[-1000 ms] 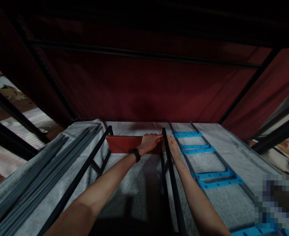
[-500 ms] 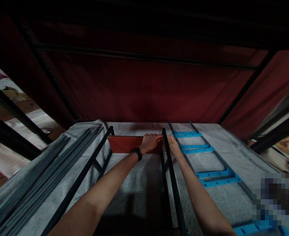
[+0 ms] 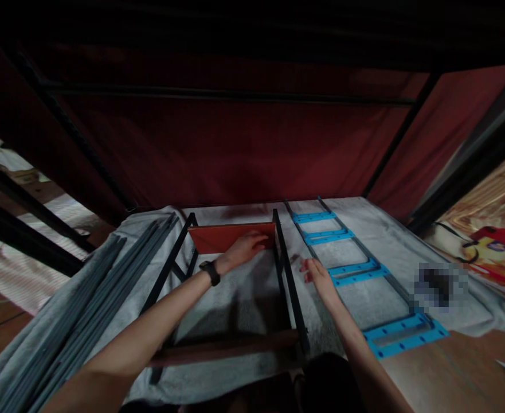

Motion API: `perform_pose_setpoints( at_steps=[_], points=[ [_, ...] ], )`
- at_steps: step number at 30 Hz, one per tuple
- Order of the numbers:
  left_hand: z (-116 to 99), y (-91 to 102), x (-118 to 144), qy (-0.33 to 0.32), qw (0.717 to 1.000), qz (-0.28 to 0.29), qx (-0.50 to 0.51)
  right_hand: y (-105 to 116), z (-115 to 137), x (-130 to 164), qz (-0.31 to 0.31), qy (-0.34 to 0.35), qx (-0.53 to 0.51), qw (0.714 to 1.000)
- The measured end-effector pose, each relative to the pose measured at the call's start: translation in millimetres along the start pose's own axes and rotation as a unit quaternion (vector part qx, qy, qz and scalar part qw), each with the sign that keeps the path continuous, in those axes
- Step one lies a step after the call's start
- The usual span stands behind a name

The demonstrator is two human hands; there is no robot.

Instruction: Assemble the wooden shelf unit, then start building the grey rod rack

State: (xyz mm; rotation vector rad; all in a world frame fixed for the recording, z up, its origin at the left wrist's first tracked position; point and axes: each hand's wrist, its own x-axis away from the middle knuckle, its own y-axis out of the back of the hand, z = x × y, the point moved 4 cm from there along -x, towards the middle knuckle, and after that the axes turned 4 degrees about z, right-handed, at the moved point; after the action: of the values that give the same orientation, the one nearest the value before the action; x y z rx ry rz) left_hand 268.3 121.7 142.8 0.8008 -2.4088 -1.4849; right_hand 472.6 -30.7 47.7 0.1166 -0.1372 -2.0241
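A grey cloth (image 3: 243, 292) covers the floor under a dark red canopy (image 3: 235, 149). On it stands a black frame (image 3: 284, 275) with a flat red panel (image 3: 230, 236) at its far end. The left hand (image 3: 246, 248) lies on the panel's lower edge, fingers loosely spread. The right hand (image 3: 316, 274) hovers open just right of the frame's rail. Grey rods (image 3: 80, 310) lie along the cloth's left edge, and a grey ladder piece with blue brackets (image 3: 351, 269) lies to the right.

Matt black metal frame (image 3: 287, 275), smooth red-brown wooden panel (image 3: 226, 236), rough grey cloth (image 3: 243, 292), blue plastic brackets (image 3: 400, 336)
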Motion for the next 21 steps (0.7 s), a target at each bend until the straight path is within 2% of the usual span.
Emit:
perform_pose_setpoints(
  at_steps=[2, 5, 8, 10, 12, 15, 21],
  points=[
    [-25.0, -1.2, 38.7, -0.003, 0.997, 0.046, 0.070, 9.7, -2.8, 51.0, 0.004, -0.016, -0.008, 1.000],
    [-64.5, -9.0, 106.0, -0.002, 0.987, 0.102, 0.125, 10.6, 4.6, 115.1, 0.031, -0.032, 0.009, 0.999],
    [-93.6, -21.0, 165.0, 0.032, 0.989, 0.117, 0.080, 3.9, 19.3, 153.3, 0.051, -0.023, 0.034, 0.998],
    [-104.8, -30.1, 189.4, 0.071, 0.990, 0.120, 0.022, -1.3, 26.5, 163.8, 0.059, -0.014, 0.037, 0.997],
    [-111.9, -37.8, 199.7, 0.095, 0.989, 0.112, -0.031, -5.4, 29.7, 165.5, 0.062, 0.000, 0.032, 0.998],
    [-117.5, -45.0, 198.5, 0.105, 0.987, 0.087, -0.084, -8.9, 29.3, 160.0, 0.063, 0.030, 0.042, 0.997],
    [-122.0, -48.0, 195.5, 0.090, 0.987, 0.041, -0.126, -9.8, 26.4, 153.6, 0.082, 0.076, 0.105, 0.988]
  ],
)
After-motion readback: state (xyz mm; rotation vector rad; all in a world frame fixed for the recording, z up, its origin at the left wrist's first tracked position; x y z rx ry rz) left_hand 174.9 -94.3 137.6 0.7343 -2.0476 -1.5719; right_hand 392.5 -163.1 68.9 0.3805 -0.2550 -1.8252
